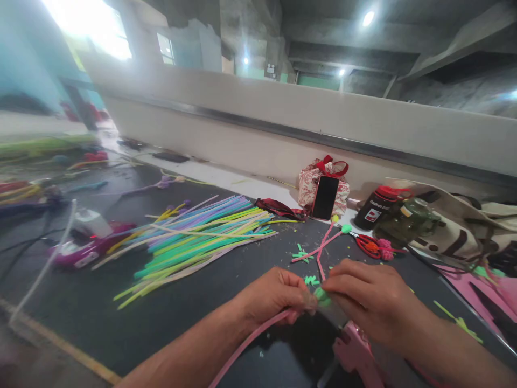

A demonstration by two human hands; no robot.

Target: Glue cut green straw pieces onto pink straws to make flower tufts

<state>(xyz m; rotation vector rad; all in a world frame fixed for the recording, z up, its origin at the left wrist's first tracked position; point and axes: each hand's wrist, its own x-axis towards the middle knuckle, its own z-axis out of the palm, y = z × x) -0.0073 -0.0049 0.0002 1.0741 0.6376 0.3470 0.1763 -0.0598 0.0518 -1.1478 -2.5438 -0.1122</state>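
Note:
My left hand is closed around a long pink pipe cleaner, which trails down toward the bottom edge. Just to its right, my right hand pinches a small green fuzzy piece at the pipe cleaner's end. The fingers hide where the two meet. Below my right hand lies a pink glue gun, partly covered. Short green pipe-cleaner bits are scattered beyond my fingertips. Two pink stems with green and yellow tips lie crossed behind them.
A wide pile of colored pipe cleaners covers the table's left middle. At the back stand a phone, a patterned bag and a black bottle. Red-handled scissors lie right of center. A purple device sits at left.

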